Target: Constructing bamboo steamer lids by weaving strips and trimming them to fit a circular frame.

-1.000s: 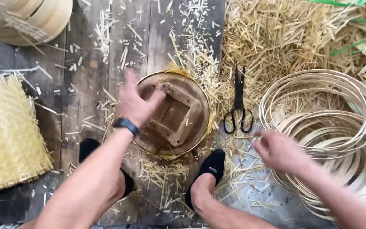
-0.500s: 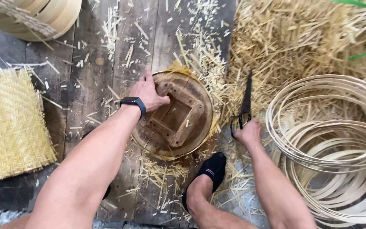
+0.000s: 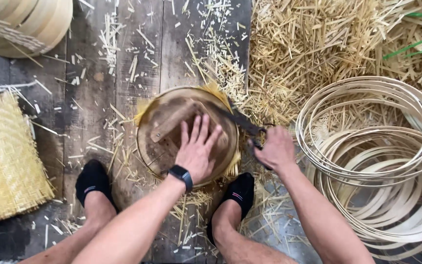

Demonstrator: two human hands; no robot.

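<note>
Scissors (image 3: 248, 126) in right hand (image 3: 274, 149), trimming

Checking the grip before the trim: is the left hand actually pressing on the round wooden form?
Touching. The head view shows the left hand lying flat, fingers spread, on the round wooden form, with no gap showing under the palm. The right hand holds the scissors beside it.

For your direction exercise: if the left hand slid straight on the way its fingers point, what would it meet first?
The left hand points up-frame across the round wooden mould; it would probably meet the mould's far rim, then scattered bamboo chips.
</note>
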